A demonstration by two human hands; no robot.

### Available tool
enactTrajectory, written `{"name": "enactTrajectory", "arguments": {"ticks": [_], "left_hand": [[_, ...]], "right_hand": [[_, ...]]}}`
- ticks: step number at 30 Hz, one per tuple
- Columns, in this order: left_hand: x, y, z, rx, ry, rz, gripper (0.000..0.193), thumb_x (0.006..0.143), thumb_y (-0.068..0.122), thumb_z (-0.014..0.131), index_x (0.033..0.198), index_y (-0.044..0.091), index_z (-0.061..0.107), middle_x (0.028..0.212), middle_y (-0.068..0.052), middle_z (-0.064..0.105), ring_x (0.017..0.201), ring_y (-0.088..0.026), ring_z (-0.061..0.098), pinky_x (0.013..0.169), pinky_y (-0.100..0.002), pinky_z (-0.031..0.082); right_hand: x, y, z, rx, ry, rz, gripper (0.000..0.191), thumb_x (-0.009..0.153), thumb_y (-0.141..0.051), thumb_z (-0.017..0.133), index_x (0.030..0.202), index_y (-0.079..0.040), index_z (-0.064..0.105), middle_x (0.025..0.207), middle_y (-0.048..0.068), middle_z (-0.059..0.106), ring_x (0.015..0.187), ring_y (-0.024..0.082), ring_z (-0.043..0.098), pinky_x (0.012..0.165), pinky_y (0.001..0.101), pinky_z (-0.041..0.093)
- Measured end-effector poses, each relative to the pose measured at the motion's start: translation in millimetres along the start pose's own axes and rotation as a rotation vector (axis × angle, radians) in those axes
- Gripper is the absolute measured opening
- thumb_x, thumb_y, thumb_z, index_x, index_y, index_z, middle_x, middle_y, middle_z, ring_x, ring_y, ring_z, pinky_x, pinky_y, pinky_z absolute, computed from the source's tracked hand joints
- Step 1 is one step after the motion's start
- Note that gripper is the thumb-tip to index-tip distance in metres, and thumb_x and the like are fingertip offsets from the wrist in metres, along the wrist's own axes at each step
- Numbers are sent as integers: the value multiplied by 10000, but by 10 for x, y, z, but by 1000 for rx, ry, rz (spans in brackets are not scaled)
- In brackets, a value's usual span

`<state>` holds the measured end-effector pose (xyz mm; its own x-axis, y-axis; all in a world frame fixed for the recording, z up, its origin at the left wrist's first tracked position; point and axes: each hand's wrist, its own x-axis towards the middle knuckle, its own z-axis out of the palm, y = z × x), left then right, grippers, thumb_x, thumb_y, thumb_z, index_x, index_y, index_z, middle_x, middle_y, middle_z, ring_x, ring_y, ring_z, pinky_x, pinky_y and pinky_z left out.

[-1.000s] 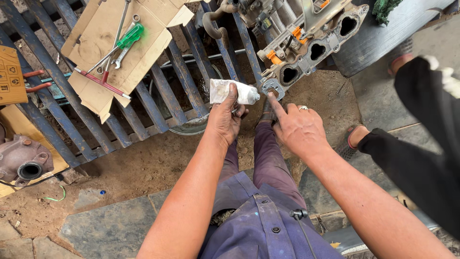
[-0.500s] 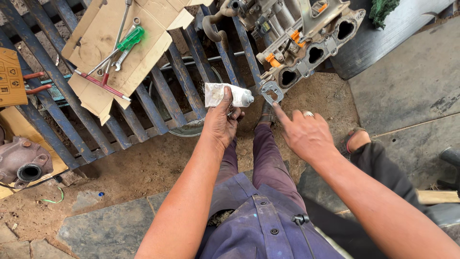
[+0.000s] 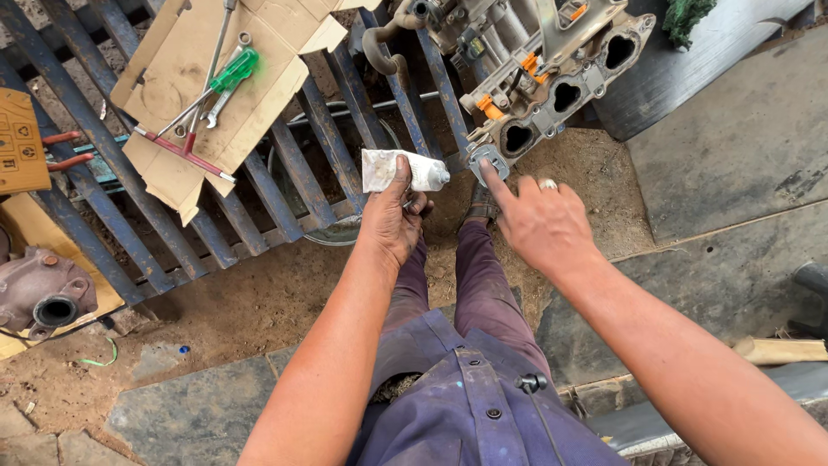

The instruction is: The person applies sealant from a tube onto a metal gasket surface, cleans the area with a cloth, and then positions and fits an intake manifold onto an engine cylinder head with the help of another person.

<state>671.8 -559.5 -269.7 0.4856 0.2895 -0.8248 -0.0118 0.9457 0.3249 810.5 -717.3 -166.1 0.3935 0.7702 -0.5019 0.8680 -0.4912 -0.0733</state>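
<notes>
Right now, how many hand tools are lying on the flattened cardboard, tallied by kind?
Green-handled screwdriver: 1
Red-handled tool: 1
Metal wrenches: 2, as far as the overlap lets me tell
Total: 4, all on the cardboard

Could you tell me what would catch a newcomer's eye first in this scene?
Probably the grey metal engine part with dark oval ports and orange fittings, lying at the top centre. Just below it, the left hand holds a small white tube, while the right hand points a finger at the part's end. Tools lie on cardboard, upper left.
</notes>
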Motion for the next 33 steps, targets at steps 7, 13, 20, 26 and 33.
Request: {"name": "enactTrajectory", "arguments": {"ticks": [7, 13, 20, 26, 33], "left_hand": [[-36, 29, 25, 8, -3, -24, 348, 866, 423, 793, 1009, 147, 638, 814, 15, 660, 556, -109, 478, 675, -317, 512], [-38, 44, 13, 14, 3, -7, 350, 865, 434, 795, 998, 148, 642, 793, 19, 643, 561, -107, 484, 678, -328, 513], [-34, 46, -20, 34, 36, -28, 382, 870, 429, 795, 1000, 99, 654, 814, -10, 672, 571, -121, 494, 724, -335, 543], [-23, 15, -23, 15, 16, -27, 373, 856, 423, 786, 1011, 111, 652, 817, -8, 675, 565, -119, 481, 710, -333, 525], [-15, 17, -4, 5, 10, -53, 361, 886, 426, 779, 1001, 110, 649, 790, -5, 646, 572, -128, 475, 703, -350, 524]], "right_hand": [[112, -113, -19, -41, -107, -47, 682, 981, -157, 518, 1626, -206, 303, 932, 167, 653, 785, 291, 675, 712, 449, 538], [144, -107, -23, -120, -199, -86, 698, 1009, -116, 488, 1655, -220, 243, 926, 148, 649, 751, 273, 675, 745, 433, 538], [138, 104, -102, -103, -176, 73, 745, 1011, -234, 513, 1669, -224, 164, 951, 173, 647, 787, 284, 668, 739, 434, 544], [38, 91, 13, -88, -206, 97, 832, 970, -317, 569, 1663, -183, 129, 1017, 190, 639, 831, 294, 671, 753, 438, 548], [-201, -84, 270, 38, -152, 139, 926, 888, -345, 645, 1650, -135, 161, 1013, 167, 643, 876, 312, 677, 802, 458, 547]]}}
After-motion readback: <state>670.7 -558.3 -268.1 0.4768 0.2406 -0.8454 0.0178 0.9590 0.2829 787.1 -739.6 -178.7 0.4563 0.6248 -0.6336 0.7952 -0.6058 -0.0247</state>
